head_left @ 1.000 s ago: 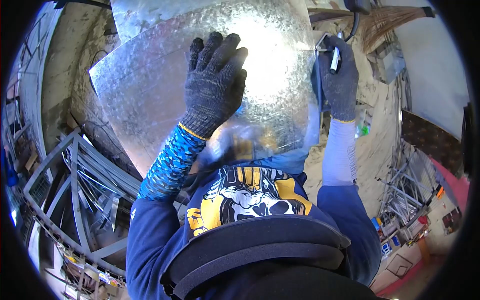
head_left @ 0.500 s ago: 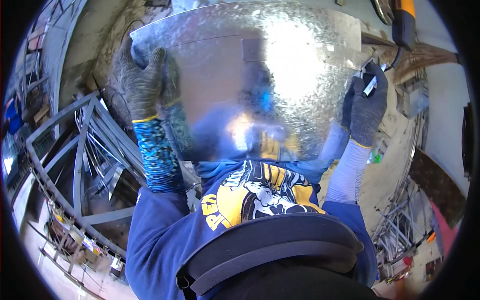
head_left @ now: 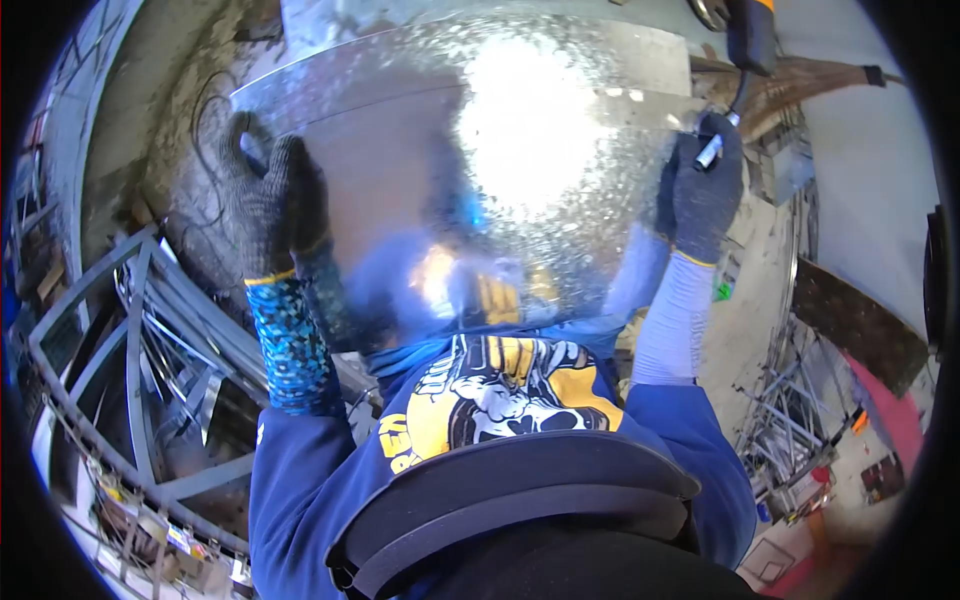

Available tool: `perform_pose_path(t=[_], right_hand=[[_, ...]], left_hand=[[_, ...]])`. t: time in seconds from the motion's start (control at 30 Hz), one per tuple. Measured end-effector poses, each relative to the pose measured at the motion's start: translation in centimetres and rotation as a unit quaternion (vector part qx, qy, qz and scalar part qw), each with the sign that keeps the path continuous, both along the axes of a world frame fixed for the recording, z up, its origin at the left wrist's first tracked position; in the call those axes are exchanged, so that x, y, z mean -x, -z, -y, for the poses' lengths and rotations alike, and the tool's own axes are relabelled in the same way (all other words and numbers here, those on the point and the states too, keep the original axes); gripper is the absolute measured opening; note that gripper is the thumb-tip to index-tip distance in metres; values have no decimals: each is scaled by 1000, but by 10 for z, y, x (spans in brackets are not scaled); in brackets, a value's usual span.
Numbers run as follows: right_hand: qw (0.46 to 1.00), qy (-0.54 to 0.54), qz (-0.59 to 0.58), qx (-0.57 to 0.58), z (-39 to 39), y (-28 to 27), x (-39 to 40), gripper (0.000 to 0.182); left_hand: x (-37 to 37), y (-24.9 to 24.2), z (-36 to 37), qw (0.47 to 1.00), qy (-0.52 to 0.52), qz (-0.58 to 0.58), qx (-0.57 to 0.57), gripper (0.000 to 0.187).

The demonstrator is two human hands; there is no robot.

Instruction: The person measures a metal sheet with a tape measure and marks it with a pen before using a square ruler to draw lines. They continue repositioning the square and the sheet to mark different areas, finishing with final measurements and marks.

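Left hand (head_left: 272,205) clamps the metal sheet (head_left: 500,170) at its left edge; right hand (head_left: 703,195) grips the right edge, holding a marker (head_left: 710,150)

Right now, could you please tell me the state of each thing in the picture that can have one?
metal sheet: lifted, gripped at both side edges
left hand: gloved, closed on the sheet's left edge
right hand: gloved, on the right edge, holding a marker
marker: pinched in the fingers
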State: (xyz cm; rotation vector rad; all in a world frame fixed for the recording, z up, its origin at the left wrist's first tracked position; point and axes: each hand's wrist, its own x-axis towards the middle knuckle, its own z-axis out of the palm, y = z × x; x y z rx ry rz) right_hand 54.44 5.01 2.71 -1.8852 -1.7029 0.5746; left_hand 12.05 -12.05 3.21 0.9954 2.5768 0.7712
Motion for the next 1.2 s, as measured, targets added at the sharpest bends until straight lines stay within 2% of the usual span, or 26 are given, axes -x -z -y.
perform_pose_path(t=[0.07, 0.13, 0.17, 0.2, 0.27, 0.33, 0.4, 0.53, 0.63, 0.73, 0.93, 1.07, 1.13, 1.2], right_hand=[[1000, 11, -21, -5, -2, 7, -1, 39], [999, -1, -40, -32, -2, 16, -8, 39], [999, -16, 1, -45, -2, 12, -4, 39], [997, -33, 40, -59, -4, 9, 0, 38], [997, -36, 25, -62, -6, 3, 3, 36], [997, 1, 67, -41, -5, 3, 14, 34], [993, -31, 74, -87, -7, 12, 7, 34], [994, -38, 63, -78, -10, 11, 9, 35], [995, -30, 60, -69, -10, 11, 10, 35], [995, -26, 60, -70, -9, 10, 8, 36], [996, -21, 43, -77, -12, 17, 6, 33], [996, -23, 59, -69, -12, 11, 8, 32], [992, -43, 57, -100, -12, 10, 10, 31], [991, -48, 52, -111, -13, 12, 8, 31]], left_hand=[[-43, -10, -13, 965, 84, -242, -55, 52], [-81, -23, -39, 916, 235, -296, -137, 40], [-95, -11, -45, 929, 256, -199, -175, 35], [-101, -6, -51, 930, 255, -199, -176, 35], [-109, -3, -63, 932, 306, -159, -111, 42], [-101, 12, -64, 940, 282, -140, -134, 44], [-99, 18, -62, 937, 281, -142, -153, 42], [-103, 14, -60, 937, 266, -154, -167, 37], [-102, 17, -60, 926, 312, -121, -173, 31], [-103, 18, -64, 909, 327, -159, -204, 32], [-107, 16, -68, 907, 322, -160, -220, 31], [-106, 13, -66, 897, 353, -166, -208, 30], [-105, 14, -62, 915, 349, -139, -147, 31], [-106, 13, -63, 915, 350, -136, -145, 30]])
